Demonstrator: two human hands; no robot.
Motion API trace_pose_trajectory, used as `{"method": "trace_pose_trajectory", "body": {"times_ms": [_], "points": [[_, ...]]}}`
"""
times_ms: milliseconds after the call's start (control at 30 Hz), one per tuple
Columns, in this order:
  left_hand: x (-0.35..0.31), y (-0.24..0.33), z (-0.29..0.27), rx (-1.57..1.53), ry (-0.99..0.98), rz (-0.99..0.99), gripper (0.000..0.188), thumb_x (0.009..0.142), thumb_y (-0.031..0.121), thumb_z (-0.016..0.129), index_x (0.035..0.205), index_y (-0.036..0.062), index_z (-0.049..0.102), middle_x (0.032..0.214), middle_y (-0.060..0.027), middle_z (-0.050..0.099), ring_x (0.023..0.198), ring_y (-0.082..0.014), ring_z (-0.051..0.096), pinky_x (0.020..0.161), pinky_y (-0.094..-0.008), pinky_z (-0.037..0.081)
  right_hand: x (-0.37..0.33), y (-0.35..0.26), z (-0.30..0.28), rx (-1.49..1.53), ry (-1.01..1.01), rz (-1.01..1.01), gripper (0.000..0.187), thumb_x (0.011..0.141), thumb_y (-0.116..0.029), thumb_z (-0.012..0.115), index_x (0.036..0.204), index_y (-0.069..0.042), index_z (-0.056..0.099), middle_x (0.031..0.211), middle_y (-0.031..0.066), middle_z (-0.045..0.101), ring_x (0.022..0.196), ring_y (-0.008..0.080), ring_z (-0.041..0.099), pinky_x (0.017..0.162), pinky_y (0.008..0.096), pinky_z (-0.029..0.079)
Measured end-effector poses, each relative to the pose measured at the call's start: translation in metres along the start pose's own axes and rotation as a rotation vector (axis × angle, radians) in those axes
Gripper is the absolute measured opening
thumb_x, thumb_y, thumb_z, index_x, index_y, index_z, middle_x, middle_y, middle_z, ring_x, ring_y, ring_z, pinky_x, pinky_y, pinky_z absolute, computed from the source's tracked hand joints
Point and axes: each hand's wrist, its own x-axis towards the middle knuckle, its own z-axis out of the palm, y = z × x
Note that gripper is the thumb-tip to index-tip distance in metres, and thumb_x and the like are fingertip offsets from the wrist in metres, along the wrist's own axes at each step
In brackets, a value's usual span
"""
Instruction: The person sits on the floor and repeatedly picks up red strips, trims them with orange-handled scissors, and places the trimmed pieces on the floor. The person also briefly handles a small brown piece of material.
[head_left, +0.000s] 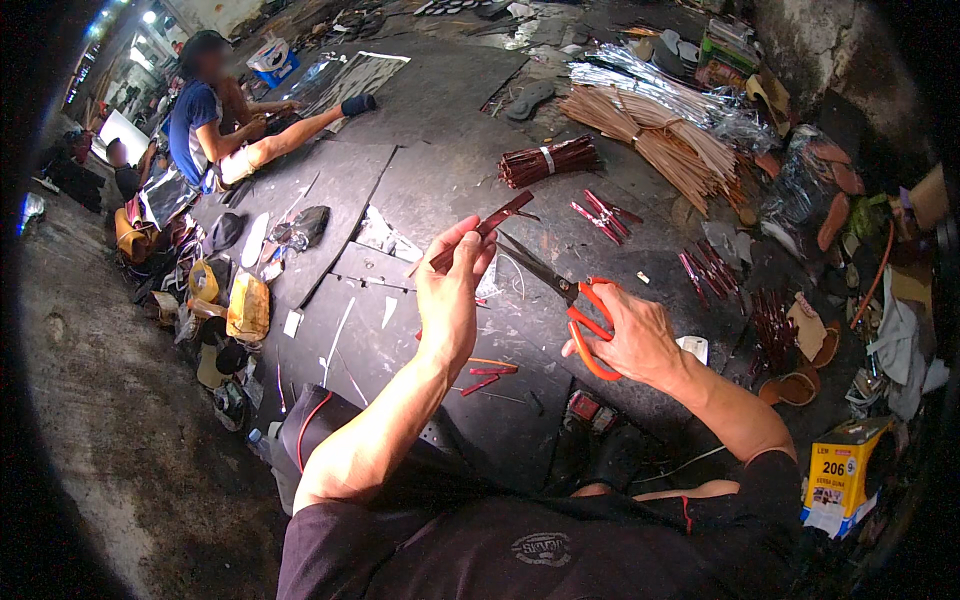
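Note:
My left hand is raised near the middle, its fingers pinching a dark red strip that points up and to the right. In my right hand is a pair of scissors with orange handles. Their dark blades are parted, and the tips are just below and right of the strip's end. Beyond my hands lies a tied bundle of dark red strips. Short red pieces lie to its right, with a further group of red strips nearer me. Small red cut pieces rest below the scissors.
A large bundle of tan strips lies at the far right beside silver strips. A yellow box is at the near right. Leftward are a stained yellow container and assorted scraps. Another person sits at the far left.

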Motion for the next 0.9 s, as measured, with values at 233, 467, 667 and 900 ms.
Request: {"method": "trace_pose_trajectory", "body": {"times_ms": [233, 467, 667, 900], "points": [[-0.003, 0.003, 0.004, 0.05, -0.003, 0.008, 0.032, 0.099, 0.013, 0.059, 0.125, -0.0062, 0.055, 0.117, -0.015, 0.063, 0.109, -0.0201, 0.064, 0.099, -0.029, 0.051, -0.001, 0.002, 0.002, 0.02, -0.034, 0.065, 0.075, 0.068, -0.048, 0.086, 0.116, -0.001, 0.051, 0.095, 0.0176, 0.066, 0.079, 0.0372, 0.068, 0.068, 0.0425, 0.055], [-0.009, -0.009, 0.006, 0.111, -0.023, 0.042, 0.031, 0.099, 0.012, 0.059, 0.124, -0.0049, 0.055, 0.117, -0.0144, 0.063, 0.109, -0.0197, 0.063, 0.099, -0.0308, 0.051, 0.004, 0.001, 0.004, 0.009, -0.003, 0.037, 0.074, 0.07, -0.047, 0.085, 0.116, -0.001, 0.05, 0.098, 0.0185, 0.066, 0.083, 0.0387, 0.068, 0.068, 0.0439, 0.055], [-0.011, -0.013, 0.009, 0.191, -0.007, 0.042, 0.028, 0.098, 0.013, 0.061, 0.121, -0.0031, 0.057, 0.115, -0.0127, 0.065, 0.107, -0.0172, 0.063, 0.097, -0.0297, 0.051, 0.003, 0.001, 0.009, 0.029, 0.005, 0.035, 0.07, 0.072, -0.045, 0.084, 0.116, -0.001, 0.051, 0.098, 0.0189, 0.067, 0.081, 0.0391, 0.069, 0.067, 0.0435, 0.056], [-0.007, -0.007, 0.001, 0.304, 0.019, 0.049, 0.027, 0.095, 0.011, 0.065, 0.118, -0.0031, 0.059, 0.107, -0.0117, 0.068, 0.102, -0.016, 0.065, 0.091, -0.027, 0.053, -0.013, 0.012, 0.017, 0.18, 0.091, 0.018, 0.052, 0.07, -0.021, 0.088, 0.107, -0.002, 0.055, 0.088, 0.0146, 0.068, 0.074, 0.0342, 0.07, 0.061, 0.0376, 0.055]]}}
